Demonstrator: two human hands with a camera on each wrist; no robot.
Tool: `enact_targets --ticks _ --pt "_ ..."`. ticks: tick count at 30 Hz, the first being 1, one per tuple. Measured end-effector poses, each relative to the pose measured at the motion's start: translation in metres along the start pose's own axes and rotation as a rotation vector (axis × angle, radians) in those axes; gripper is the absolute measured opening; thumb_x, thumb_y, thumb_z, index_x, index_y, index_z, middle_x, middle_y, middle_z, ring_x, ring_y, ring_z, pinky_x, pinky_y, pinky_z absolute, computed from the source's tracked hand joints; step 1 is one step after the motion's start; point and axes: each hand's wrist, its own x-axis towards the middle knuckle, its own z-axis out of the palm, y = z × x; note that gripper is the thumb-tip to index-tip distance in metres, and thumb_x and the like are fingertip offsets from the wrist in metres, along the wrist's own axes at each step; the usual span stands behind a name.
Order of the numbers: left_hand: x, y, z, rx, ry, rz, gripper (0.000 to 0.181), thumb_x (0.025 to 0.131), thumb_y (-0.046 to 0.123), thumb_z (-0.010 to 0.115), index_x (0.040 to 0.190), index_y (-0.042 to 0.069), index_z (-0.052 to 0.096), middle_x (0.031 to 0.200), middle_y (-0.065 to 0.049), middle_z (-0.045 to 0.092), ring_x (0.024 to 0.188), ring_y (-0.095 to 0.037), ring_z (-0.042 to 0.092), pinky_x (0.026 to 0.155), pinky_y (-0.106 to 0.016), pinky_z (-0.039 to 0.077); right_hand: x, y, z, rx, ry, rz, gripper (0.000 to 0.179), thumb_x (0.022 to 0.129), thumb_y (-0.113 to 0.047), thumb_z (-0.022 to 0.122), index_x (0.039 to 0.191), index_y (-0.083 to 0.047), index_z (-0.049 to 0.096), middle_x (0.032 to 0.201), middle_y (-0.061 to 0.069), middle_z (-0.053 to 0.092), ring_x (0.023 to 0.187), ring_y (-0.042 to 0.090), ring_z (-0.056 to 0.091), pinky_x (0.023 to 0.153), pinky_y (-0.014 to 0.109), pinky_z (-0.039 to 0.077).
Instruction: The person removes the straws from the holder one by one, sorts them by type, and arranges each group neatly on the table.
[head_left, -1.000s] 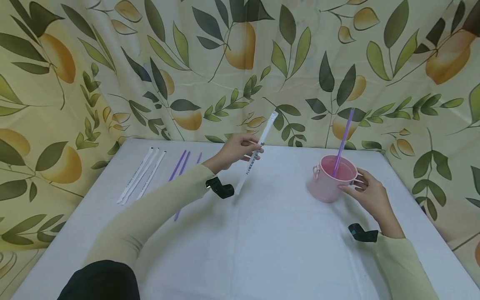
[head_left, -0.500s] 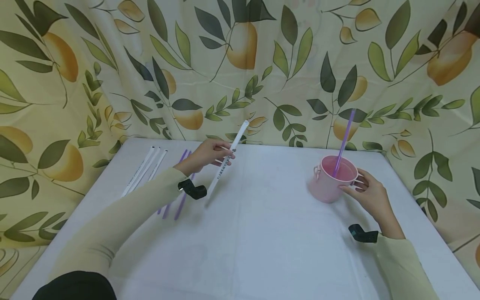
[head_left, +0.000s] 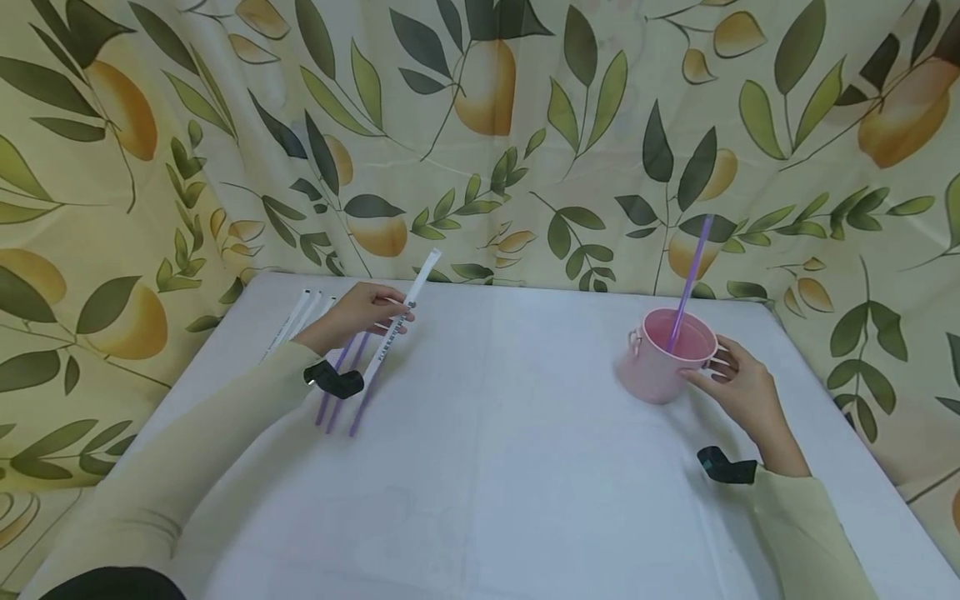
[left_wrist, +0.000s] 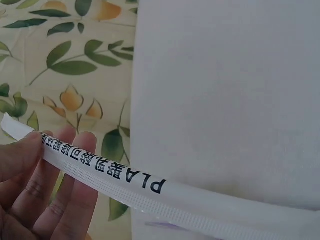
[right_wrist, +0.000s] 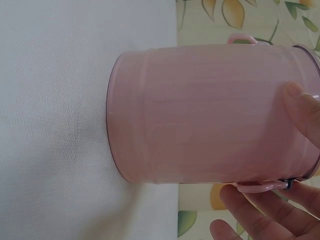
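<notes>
My left hand (head_left: 366, 310) pinches a paper-wrapped straw (head_left: 381, 354) between thumb and fingers, above the left part of the table. The straw slants, its upper end pointing away. Black print runs along the white wrapper (left_wrist: 125, 175) in the left wrist view. Below it lie three purple straws (head_left: 361, 414), partly covered by the hand and the wrapped straw. At the right my right hand (head_left: 742, 387) holds a pink bucket (head_left: 651, 379), thumb on its wall and fingers around the small side handle (right_wrist: 262, 187). A purple straw (head_left: 690, 283) leans upright inside the bucket.
Several white wrapped straws (head_left: 290, 323) lie side by side at the table's far left, partly behind the left forearm. The white table (head_left: 540, 467) ends at a leaf-and-fruit patterned curtain (head_left: 570, 192). Each wrist wears a black camera (head_left: 726, 465).
My left hand has moved left across the table with the wrapped straw, from near the middle to over the purple straws. My right hand and the bucket have stayed in place.
</notes>
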Motion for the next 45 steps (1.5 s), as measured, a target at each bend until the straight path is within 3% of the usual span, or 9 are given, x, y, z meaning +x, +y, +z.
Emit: enact_targets --ticks 5,10,15,22,28,37,45 --pt "-0.007 -0.010 -0.020 0.037 0.036 -0.035 0.031 0.094 0.016 0.056 0.120 -0.002 0.057 0.104 -0.009 0.072 0.081 -0.012 0.069 0.078 -0.033 0.057 0.001 0.000 0.000 0.001 -0.002 0.002 0.086 0.086 -0.039 0.065 0.146 0.003 0.021 0.135 0.036 0.042 0.118 0.052 0.047 0.085 0.043 0.046" --pt "-0.013 -0.017 -0.039 0.072 0.050 -0.065 0.034 0.095 0.018 0.055 0.122 -0.003 0.055 0.108 -0.013 0.070 0.089 -0.019 0.070 0.088 -0.042 0.054 0.001 -0.001 0.000 0.003 -0.007 0.015 0.086 0.086 -0.040 0.065 0.147 0.002 0.020 0.136 0.036 0.041 0.118 0.052 0.046 0.086 0.044 0.045" --pt "-0.022 -0.020 -0.055 0.141 0.060 -0.083 0.036 0.096 0.020 0.053 0.124 -0.003 0.054 0.112 -0.014 0.069 0.097 -0.025 0.068 0.089 -0.042 0.054 0.000 0.000 0.000 0.000 -0.009 0.021 0.087 0.086 -0.040 0.065 0.147 0.002 0.020 0.136 0.036 0.041 0.118 0.052 0.046 0.087 0.045 0.045" --pt "-0.033 -0.025 -0.081 0.190 0.085 -0.077 0.036 0.097 0.018 0.053 0.126 -0.004 0.052 0.114 -0.014 0.068 0.086 -0.012 0.070 0.085 -0.038 0.056 0.001 0.000 0.001 -0.003 -0.006 0.014 0.086 0.086 -0.040 0.065 0.147 0.002 0.020 0.135 0.036 0.041 0.118 0.052 0.047 0.086 0.044 0.045" --pt "-0.041 -0.031 -0.102 0.245 0.131 -0.098 0.037 0.097 0.017 0.052 0.126 -0.006 0.051 0.116 -0.018 0.066 0.088 -0.014 0.069 0.086 -0.039 0.056 0.001 0.001 0.000 -0.003 -0.005 0.015 0.086 0.086 -0.040 0.065 0.147 0.003 0.020 0.135 0.037 0.042 0.117 0.052 0.047 0.086 0.044 0.046" --pt "-0.046 -0.055 -0.132 0.288 0.123 -0.112 0.039 0.096 0.014 0.052 0.127 -0.010 0.049 0.110 -0.016 0.066 0.090 -0.018 0.068 0.086 -0.041 0.055 0.001 0.003 0.002 -0.006 -0.004 0.016 0.086 0.086 -0.040 0.065 0.146 0.003 0.021 0.135 0.037 0.042 0.117 0.051 0.047 0.085 0.043 0.046" --pt "-0.048 -0.077 -0.154 0.235 0.134 -0.196 0.046 0.097 0.018 0.051 0.131 -0.013 0.043 0.102 -0.003 0.067 0.083 -0.010 0.069 0.084 -0.035 0.056 0.002 0.004 0.001 -0.003 -0.011 0.020 0.087 0.086 -0.040 0.065 0.147 0.003 0.020 0.135 0.037 0.041 0.117 0.052 0.047 0.084 0.042 0.047"
